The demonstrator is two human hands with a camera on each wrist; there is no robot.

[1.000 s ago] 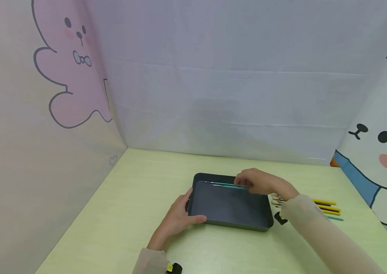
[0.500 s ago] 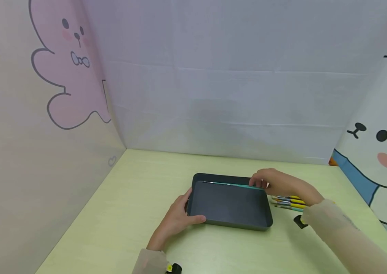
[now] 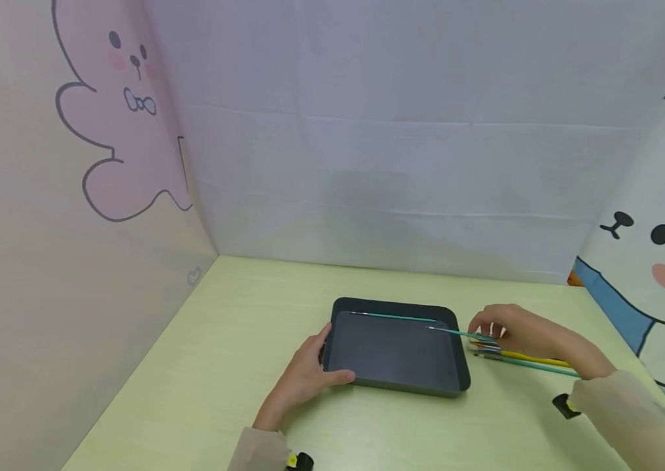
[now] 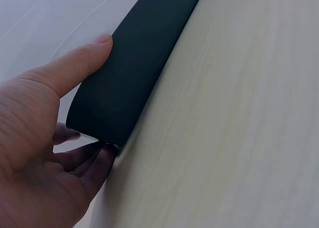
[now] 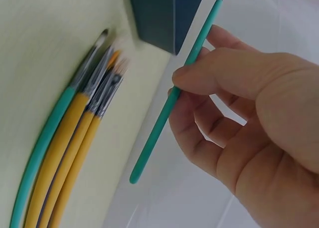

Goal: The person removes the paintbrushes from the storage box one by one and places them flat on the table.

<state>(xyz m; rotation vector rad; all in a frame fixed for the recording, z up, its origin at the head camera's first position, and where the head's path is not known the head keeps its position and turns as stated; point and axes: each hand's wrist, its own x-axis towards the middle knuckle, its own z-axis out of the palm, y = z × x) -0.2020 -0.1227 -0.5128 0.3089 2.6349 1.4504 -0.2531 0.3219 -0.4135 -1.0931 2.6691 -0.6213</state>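
A dark grey rectangular tray (image 3: 391, 356) lies on the table. My left hand (image 3: 304, 367) grips its near left corner; in the left wrist view the thumb lies along one wall while the fingers (image 4: 102, 163) curl at the corner's lower edge. Between thumb and fingers my right hand (image 3: 523, 332) pinches a thin teal paintbrush (image 5: 159, 118), just past the tray's right wall. The brush's tip end reaches over the tray in the head view. Inside the tray, along its far side, lies another teal paintbrush (image 3: 397, 318).
Right of the tray, several paintbrushes lie side by side on the table: yellow-handled paintbrushes (image 5: 62, 153) and a teal-handled paintbrush (image 5: 42, 138), bristles toward the tray. A white cloth wall (image 3: 368, 183) stands behind the table, with printed cartoon walls at both sides.
My right hand has moved right and toward me, drawing one teal paintbrush out past the tray's right wall. The other teal paintbrush stays in the tray; my left hand keeps its place.
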